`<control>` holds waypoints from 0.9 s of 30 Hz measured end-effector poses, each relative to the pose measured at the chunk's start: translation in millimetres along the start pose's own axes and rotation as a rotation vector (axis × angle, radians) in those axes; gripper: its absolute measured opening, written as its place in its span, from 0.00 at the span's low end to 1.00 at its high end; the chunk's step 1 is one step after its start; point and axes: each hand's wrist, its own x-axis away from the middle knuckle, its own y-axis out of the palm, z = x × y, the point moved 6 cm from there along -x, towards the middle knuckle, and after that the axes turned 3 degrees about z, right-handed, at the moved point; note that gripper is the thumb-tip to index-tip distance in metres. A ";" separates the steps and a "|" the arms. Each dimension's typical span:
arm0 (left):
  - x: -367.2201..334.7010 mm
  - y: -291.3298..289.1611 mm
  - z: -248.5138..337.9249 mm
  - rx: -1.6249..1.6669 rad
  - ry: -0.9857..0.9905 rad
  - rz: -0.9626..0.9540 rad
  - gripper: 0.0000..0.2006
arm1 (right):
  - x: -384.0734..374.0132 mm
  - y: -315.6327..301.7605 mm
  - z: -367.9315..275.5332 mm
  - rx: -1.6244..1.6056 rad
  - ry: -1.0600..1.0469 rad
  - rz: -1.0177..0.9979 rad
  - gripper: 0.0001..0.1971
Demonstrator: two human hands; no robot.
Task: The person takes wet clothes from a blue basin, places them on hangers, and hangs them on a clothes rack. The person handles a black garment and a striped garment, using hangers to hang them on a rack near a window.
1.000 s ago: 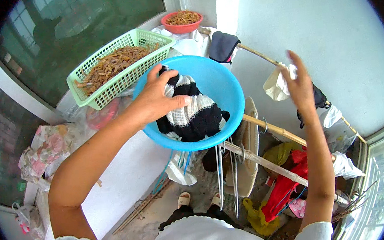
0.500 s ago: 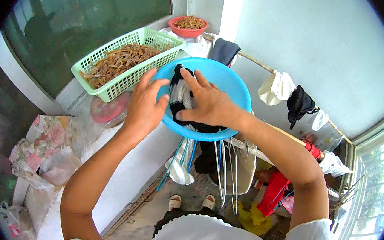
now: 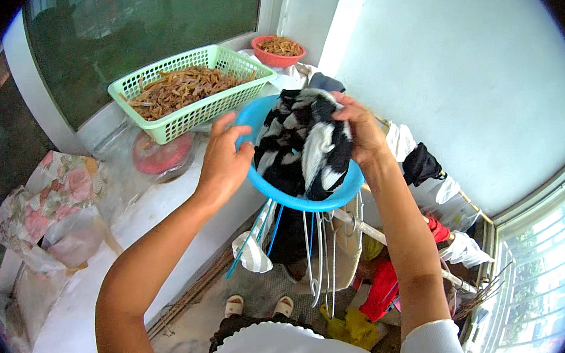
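Note:
A round blue basin (image 3: 257,115) is in front of me, with a crumpled black-and-white knitted garment (image 3: 324,146) inside and rising above its right part. My right hand (image 3: 364,132) grips the garment's right edge between thumb and fingers. At the basin's left rim is my left hand (image 3: 221,160), its fingers curved and apart with nothing in them; I cannot tell whether the fingertips touch the rim. Below the basin hang several white hangers (image 3: 320,254) and blue ones (image 3: 250,239).
A green basket (image 3: 179,124) of dried brown strips and a red bowl (image 3: 278,60) stand on the ledge. Small clothes, including a black piece (image 3: 421,165), hang from a pole along the right wall. A yellow bag (image 3: 353,326) lies low at right.
My right hand has moved from the basin's middle to its right side, now lifting the garment, which has spread out. My left hand has shifted slightly down and stays apart from the garment.

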 end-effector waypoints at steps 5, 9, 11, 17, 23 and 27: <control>2.2 1.5 -7.1 -0.030 0.004 0.005 0.14 | 15.9 13.1 -61.4 -0.201 -0.151 -0.286 0.19; 2.6 2.3 -3.5 0.017 0.002 -0.005 0.14 | 29.5 9.7 -113.5 -0.209 -0.185 -0.300 0.13; 0.7 5.1 -2.7 0.047 -0.015 -0.020 0.15 | 39.3 6.8 -141.6 -0.217 -0.294 -0.365 0.10; -7.8 15.3 -9.9 0.030 -0.051 -0.033 0.16 | 75.8 -9.4 -229.5 -0.253 -0.542 -0.522 0.21; -0.7 0.1 52.1 -0.202 0.398 0.172 0.25 | 119.9 -19.7 -324.7 0.140 -0.830 -0.404 0.21; 6.6 20.1 140.4 0.166 0.599 0.062 0.34 | 151.7 -15.4 -350.7 0.231 -0.903 -0.280 0.21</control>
